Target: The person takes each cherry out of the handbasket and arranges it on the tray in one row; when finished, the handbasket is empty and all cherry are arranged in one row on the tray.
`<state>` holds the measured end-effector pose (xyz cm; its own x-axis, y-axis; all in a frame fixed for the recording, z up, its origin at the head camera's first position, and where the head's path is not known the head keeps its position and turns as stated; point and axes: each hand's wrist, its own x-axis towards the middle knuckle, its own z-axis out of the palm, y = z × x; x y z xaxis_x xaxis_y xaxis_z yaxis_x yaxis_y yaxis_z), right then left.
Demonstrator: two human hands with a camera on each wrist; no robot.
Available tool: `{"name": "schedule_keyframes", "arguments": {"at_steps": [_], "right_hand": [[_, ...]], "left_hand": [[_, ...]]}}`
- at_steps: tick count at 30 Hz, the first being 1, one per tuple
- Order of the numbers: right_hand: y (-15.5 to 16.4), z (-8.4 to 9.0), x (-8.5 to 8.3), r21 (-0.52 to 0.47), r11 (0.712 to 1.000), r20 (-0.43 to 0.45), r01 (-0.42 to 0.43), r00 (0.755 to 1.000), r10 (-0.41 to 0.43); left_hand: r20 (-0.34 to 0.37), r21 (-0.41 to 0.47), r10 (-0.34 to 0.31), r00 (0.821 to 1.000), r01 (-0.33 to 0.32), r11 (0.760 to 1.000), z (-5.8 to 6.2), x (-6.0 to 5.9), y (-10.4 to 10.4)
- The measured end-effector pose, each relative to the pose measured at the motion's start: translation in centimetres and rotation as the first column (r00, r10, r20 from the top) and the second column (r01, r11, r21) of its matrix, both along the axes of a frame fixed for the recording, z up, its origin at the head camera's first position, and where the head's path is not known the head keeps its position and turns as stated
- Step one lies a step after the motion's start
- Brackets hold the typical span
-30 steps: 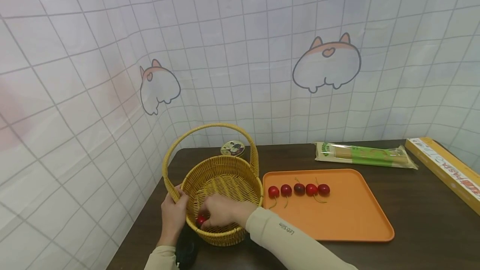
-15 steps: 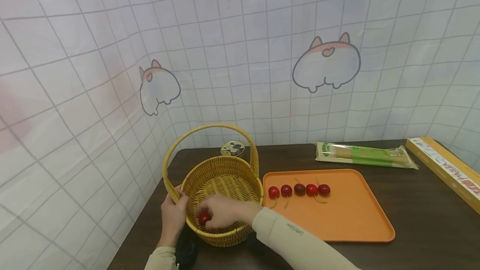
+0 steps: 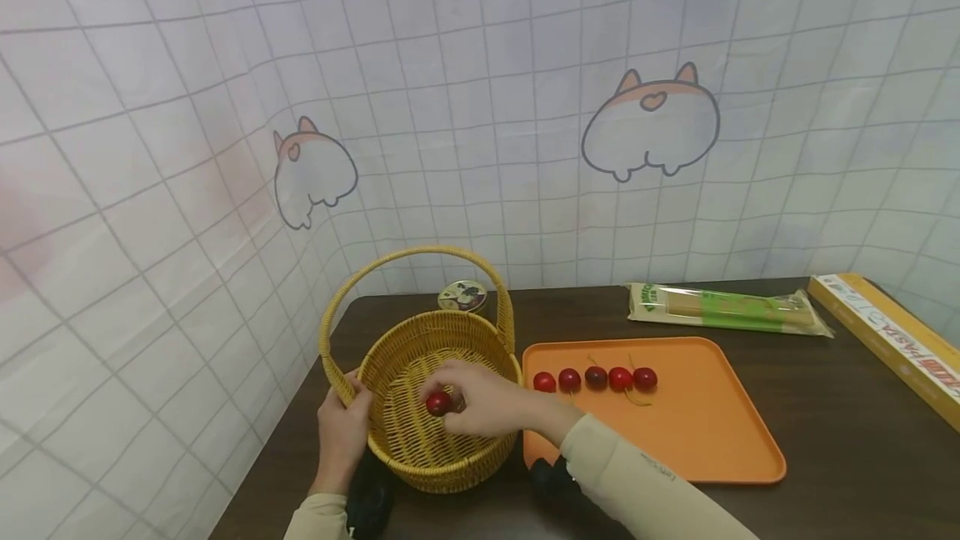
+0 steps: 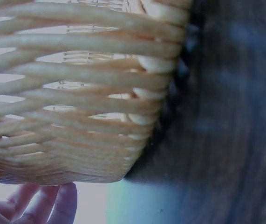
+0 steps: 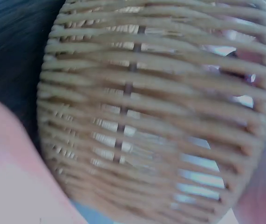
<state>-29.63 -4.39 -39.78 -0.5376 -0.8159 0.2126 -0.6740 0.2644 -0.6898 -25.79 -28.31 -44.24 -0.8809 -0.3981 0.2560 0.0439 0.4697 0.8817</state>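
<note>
A yellow wicker basket [image 3: 450, 473] with a tall arched handle stands on the dark table. My left hand [image 3: 341, 436] grips its left side where the handle meets the rim. In the left wrist view, fingers [image 4: 63, 205] show at the edge of the woven wall [image 4: 77, 102]. Over the inside of the basket, my right hand [image 3: 487, 398] pinches a dark red cherry [image 3: 438, 403] between thumb and fingers. The right wrist view is mostly filled by the basket's weave [image 5: 146, 93]. Several more cherries [image 3: 596, 377], most with stems showing, lie in a row on the orange tray [image 3: 675, 440].
The tray is right beside the basket. A round tin [image 3: 462, 296] stands behind the basket, near the patterned wall cloth [image 3: 525, 148]. At the back right lie a clear-and-green packet [image 3: 727, 309] and a long yellow pasta box [image 3: 892, 336].
My right hand has lifted the cherry from the basket's near left side and moved it up and right, toward the middle. The left hand keeps its grip in place.
</note>
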Motion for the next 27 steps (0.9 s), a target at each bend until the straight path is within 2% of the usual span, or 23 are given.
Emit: {"name": "schedule_keyframes", "arguments": {"at_steps": [3,14,22,27], "right_hand": [[0.8,0.0,0.0,-0.046,0.999,0.025,0.024,0.999,-0.023],[4.3,0.3,1.0,-0.09,0.989,0.075,0.114,0.991,-0.108],[7.5,0.8,1.5,-0.166,0.968,0.113,0.189,0.979,-0.172],[9.9,0.5,1.4,-0.179,0.954,0.108,0.241,0.968,-0.225]], "left_hand": [[-0.001,0.003,-0.008,1.0,0.008,1.0,0.0,0.0,-0.1],[0.002,0.009,-0.013,1.0,0.013,1.0,0.0,0.0,0.0],[-0.007,0.001,0.024,1.0,-0.024,1.0,-0.2,-0.1,-0.1],[-0.011,0.005,0.012,1.0,-0.012,1.0,-0.3,-0.2,0.0]]}}
